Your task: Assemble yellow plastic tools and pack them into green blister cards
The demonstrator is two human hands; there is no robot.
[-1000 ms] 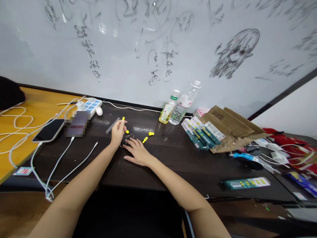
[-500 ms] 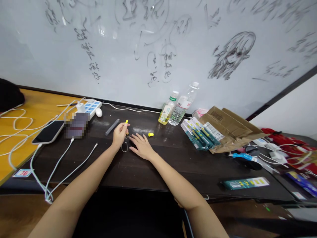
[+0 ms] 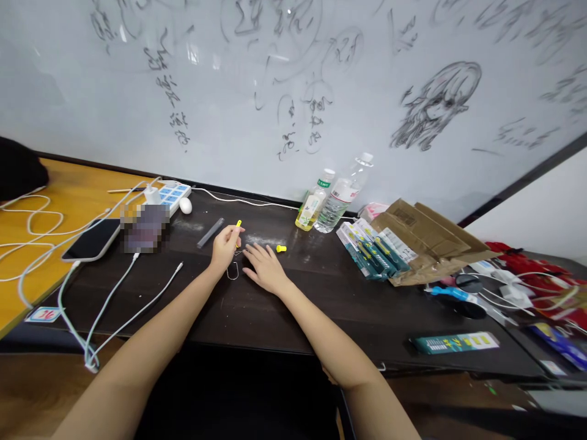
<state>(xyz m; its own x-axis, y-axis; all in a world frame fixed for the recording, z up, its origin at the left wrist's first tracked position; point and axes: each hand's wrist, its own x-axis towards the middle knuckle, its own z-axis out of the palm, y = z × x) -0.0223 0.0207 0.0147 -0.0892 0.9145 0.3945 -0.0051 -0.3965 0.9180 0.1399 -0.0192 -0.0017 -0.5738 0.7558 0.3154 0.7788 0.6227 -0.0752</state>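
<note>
My left hand [image 3: 224,249] is closed on a thin yellow piece [image 3: 238,224], whose top sticks up above the fingertips. My right hand [image 3: 267,269] rests on the dark table with its fingers spread and holds nothing. A bent metal wire [image 3: 233,271] lies between and just below the hands, its upper part close to the right fingertips. Just right of my right hand lies a small yellow cap-like piece [image 3: 281,249]. A clear narrow strip or tube [image 3: 211,233] lies up and left of my left hand.
Two bottles [image 3: 312,208] [image 3: 340,198] stand near the whiteboard [image 3: 206,122]. Green packets [image 3: 376,253] and a brown paper bag [image 3: 424,235] lie to the right. Phones [image 3: 94,238], cables and a power strip [image 3: 174,194] are at the left. Another packet [image 3: 456,342] lies front right.
The whole view has shifted slightly, with items appearing a little further right. Both hands keep nearly the same pose, the left still holding the yellow piece.
</note>
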